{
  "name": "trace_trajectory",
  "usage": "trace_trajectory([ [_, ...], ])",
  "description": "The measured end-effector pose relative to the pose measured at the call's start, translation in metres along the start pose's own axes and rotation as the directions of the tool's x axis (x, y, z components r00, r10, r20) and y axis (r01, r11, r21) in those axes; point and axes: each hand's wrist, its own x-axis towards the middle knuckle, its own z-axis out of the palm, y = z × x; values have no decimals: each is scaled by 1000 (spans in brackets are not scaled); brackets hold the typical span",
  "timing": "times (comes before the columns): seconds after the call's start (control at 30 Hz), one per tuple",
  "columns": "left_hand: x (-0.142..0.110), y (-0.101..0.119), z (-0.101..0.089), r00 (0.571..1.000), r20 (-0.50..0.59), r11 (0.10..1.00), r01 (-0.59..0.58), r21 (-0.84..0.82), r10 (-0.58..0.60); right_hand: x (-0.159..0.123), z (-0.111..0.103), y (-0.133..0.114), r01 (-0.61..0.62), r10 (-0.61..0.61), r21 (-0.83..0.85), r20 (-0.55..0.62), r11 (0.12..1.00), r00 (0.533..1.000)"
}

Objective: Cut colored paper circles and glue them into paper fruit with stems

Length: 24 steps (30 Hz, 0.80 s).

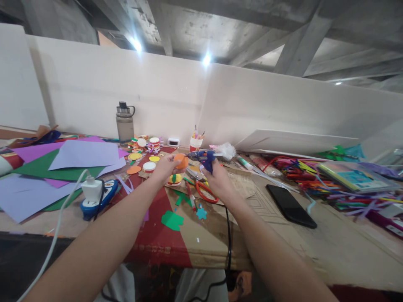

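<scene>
My left hand (167, 167) is closed on an orange disc (181, 161), raised above the middle of the table. In my right hand (216, 176) is a dark blue hot glue gun (206, 158), its nozzle pointing left at the disc; whether the tip touches it I cannot tell. A glue stick shows at the gun's rear. Below the hands lie orange-handled scissors (206, 193) and a small round piece with a yellow top (174, 180). Green paper scraps (172, 220) and a blue flower-shaped cutout (201, 213) are nearer to me.
Coloured paper sheets (85, 155) and a blue power strip (99, 200) lie left. A water bottle (125, 123) and a cup of pens (195, 143) stand at the back. A phone (290, 205) and pipe cleaners (302, 174) lie right. The gun's black cord (228, 235) hangs over the front edge.
</scene>
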Motion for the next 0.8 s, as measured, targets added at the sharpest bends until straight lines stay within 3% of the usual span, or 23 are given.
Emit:
trace_trajectory([
  [0.33, 0, -1, -1, 1000, 16, 1000, 3, 4, -3, 1, 0, 1, -12, 13, 58, -8, 998, 1000],
  [0.5, -1, 2, 0, 1000, -4, 1000, 29, 5, -29, 2, -2, -2, -93, 106, 230, -45, 969, 993],
  [0.6, -1, 4, 1, 999, -24, 999, 39, -6, -39, 2, -2, -1, -234, 248, 471, 33, 851, 968],
  [0.7, -2, 5, 0, 998, -9, 998, 60, -22, -60, 0, -7, 1, -308, 274, 689, 164, 656, 948],
  [0.8, -3, 7, 0, 994, 43, 993, 107, -46, -105, -6, -15, 5, -353, 279, 731, 228, 584, 933],
])
